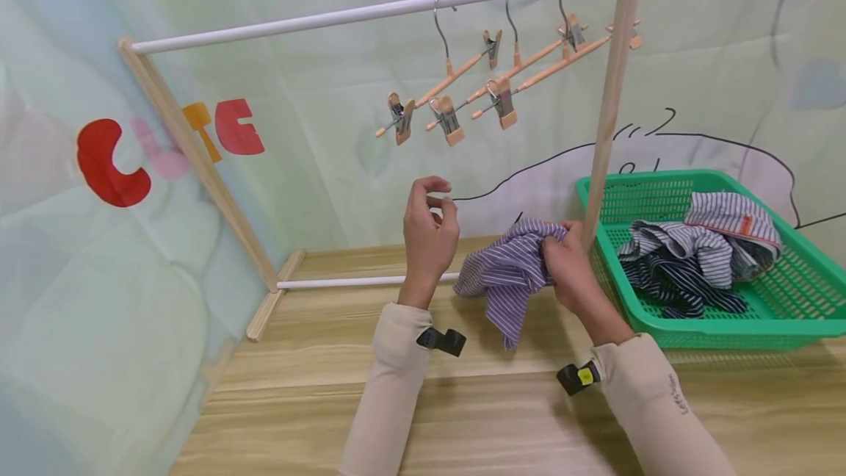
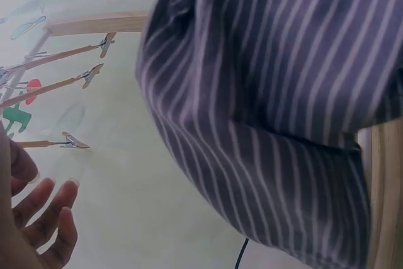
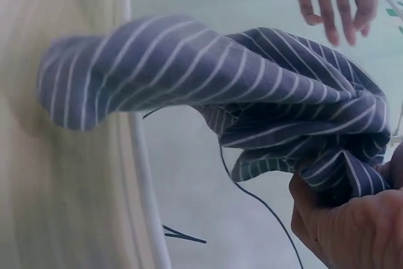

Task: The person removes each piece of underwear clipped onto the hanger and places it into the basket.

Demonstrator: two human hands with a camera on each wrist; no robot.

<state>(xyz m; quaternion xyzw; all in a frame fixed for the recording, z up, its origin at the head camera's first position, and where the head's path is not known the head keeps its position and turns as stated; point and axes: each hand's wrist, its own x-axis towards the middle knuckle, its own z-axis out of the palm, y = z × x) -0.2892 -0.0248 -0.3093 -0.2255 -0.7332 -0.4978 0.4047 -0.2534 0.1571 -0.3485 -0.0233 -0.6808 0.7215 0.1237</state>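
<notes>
A bunched purple cloth garment with white stripes [image 1: 512, 270] hangs from my right hand [image 1: 573, 264], which grips it at its upper right, over the wooden table. In the right wrist view the fingers and thumb of the right hand [image 3: 352, 222] pinch the gathered fabric [image 3: 208, 74]. My left hand [image 1: 431, 230] is raised to the left of the garment, fingers loosely bent, holding nothing. Above it, a clip hanger [image 1: 456, 76] hangs from the white rail [image 1: 370, 15]. The left wrist view has the left hand [image 2: 41, 218] apart from the striped cloth [image 2: 264, 105].
Two more clip hangers [image 1: 515, 68] hang at the rail's right. The rack's wooden right post [image 1: 611, 101] stands close beside my right hand. Behind it sits a green basket [image 1: 734, 329] with several striped garments [image 1: 714, 255]. A lower white bar [image 1: 344, 282] crosses near the table.
</notes>
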